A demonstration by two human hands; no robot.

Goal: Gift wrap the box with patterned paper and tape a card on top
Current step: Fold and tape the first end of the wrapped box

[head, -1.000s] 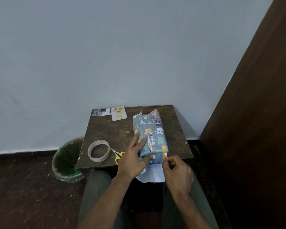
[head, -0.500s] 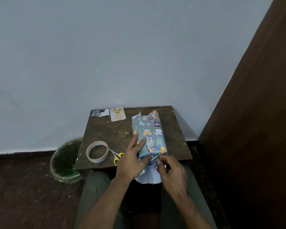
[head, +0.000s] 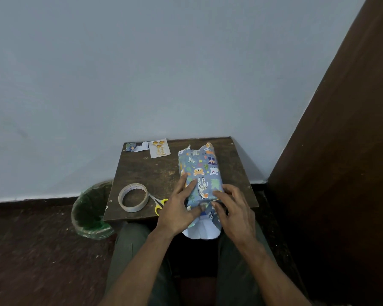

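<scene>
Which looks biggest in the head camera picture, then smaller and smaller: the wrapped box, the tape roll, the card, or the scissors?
1. wrapped box
2. tape roll
3. card, though it lies farther from the camera, so it may look smaller than it is
4. scissors, unsure: the left hand hides part of them

You will find no text that reads clearly in this view. The card [head: 159, 149], lying on the table [head: 155, 173] well beyond your left hand [head: 179, 208], carries gold script lettering below three gold round shapes; the words are too small to make out. The tape roll [head: 133, 197], just to the left of your left hand, bears dark printed lettering along its inner core; it is too blurred to read. The patterned paper [head: 200, 173] under both hands shows animal and leaf pictures only, with no legible words.
</scene>
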